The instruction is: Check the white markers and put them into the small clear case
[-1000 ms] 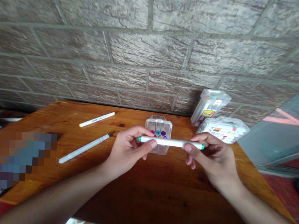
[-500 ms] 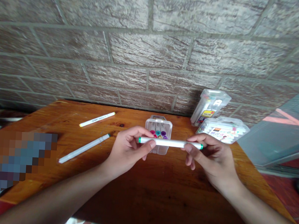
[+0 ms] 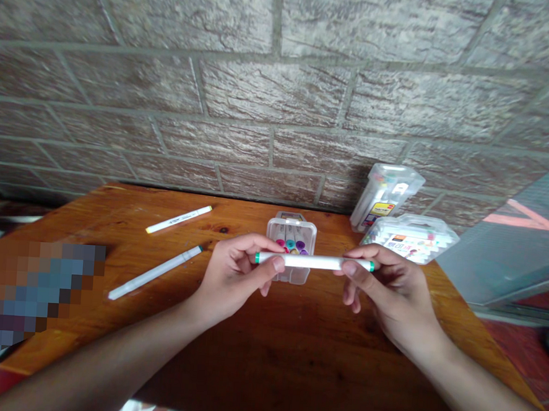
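A white marker [image 3: 312, 262] with green ends is held level above the wooden table. My left hand [image 3: 240, 268] pinches it near its left end between thumb and fingers. Near the other end, my right hand [image 3: 388, 284] grips it the same way, its lower fingers curled loosely beneath. Directly behind the marker stands a small clear plastic case [image 3: 312, 239], its lid up, holding several markers with pink, teal and purple ends. The held marker and my left fingers hide part of this case.
Two more markers lie at the left, a yellow-ended one [image 3: 178, 219] and a greyish-white one [image 3: 154, 274]. At the back right are an upright clear marker box [image 3: 381, 199] and a lower clear case [image 3: 407, 238]. A stone-block wall [image 3: 241, 147] borders the table [image 3: 265, 360].
Both hands still hold the marker in nearly the same place. My right thumb has shifted slightly to the right along it.
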The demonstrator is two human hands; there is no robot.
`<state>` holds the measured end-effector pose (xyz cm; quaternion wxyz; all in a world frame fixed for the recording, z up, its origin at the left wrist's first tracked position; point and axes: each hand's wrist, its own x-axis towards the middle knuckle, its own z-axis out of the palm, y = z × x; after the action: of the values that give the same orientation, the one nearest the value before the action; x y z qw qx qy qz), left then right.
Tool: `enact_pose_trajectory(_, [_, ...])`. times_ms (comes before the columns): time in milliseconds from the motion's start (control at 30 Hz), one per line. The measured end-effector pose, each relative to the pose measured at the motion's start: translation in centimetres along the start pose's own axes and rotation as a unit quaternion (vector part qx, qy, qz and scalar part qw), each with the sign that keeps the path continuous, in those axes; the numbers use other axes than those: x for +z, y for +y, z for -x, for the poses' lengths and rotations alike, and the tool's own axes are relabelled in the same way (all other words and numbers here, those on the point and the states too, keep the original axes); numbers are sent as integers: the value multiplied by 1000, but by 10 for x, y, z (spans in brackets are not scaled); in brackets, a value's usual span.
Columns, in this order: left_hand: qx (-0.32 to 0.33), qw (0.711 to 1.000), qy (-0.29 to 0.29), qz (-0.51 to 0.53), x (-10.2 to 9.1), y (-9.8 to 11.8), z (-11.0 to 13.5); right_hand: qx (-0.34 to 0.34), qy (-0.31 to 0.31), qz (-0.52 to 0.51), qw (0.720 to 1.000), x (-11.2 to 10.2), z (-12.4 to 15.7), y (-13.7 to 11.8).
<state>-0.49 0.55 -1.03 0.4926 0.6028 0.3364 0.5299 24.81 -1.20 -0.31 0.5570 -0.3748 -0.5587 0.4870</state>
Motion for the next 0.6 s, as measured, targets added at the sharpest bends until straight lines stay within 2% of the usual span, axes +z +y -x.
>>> enact_pose_trajectory(600, [16,999,9,27,3,2,0,-3,0,-22,1000,2,-1,0])
